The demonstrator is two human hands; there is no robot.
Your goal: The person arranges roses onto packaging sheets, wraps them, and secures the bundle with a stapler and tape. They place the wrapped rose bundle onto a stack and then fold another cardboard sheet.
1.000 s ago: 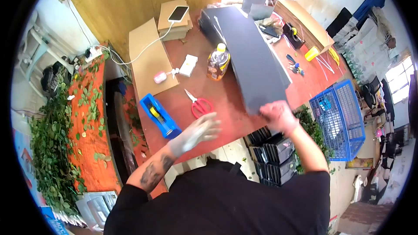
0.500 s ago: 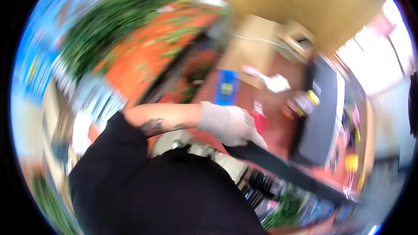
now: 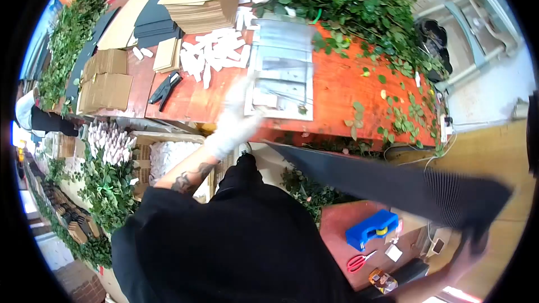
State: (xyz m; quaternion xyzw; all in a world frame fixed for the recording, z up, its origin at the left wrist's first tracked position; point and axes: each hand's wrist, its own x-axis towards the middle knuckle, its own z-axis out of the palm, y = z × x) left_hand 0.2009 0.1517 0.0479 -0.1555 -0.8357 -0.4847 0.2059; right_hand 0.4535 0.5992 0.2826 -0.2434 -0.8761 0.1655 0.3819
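My left hand (image 3: 230,129), in a white glove, is over the near edge of the red table; motion blurs it, but its fingers look stretched out and apart from the thumb. Beside its fingertips lies a clear-covered flat frame (image 3: 281,78), with pale and dark pieces showing through. At the lower right my right hand (image 3: 474,247) grips the far end of a long black corrugated cardboard sheet (image 3: 382,177). That sheet stretches across in front of me, its narrow end just short of my left hand.
On the table are white foam sleeves (image 3: 210,53), a black stapler (image 3: 164,91), stacked brown cardboard (image 3: 199,8) and leafy stems (image 3: 348,5). Lower right, a side table bears a blue tape dispenser (image 3: 370,229) and red scissors (image 3: 357,262). Wrapped pink roses (image 3: 109,143) stand at left.
My view has swung from the side table to the red table. My left hand has let go of the black sheet and moved toward the flat frame; my right hand now shows, holding the sheet.
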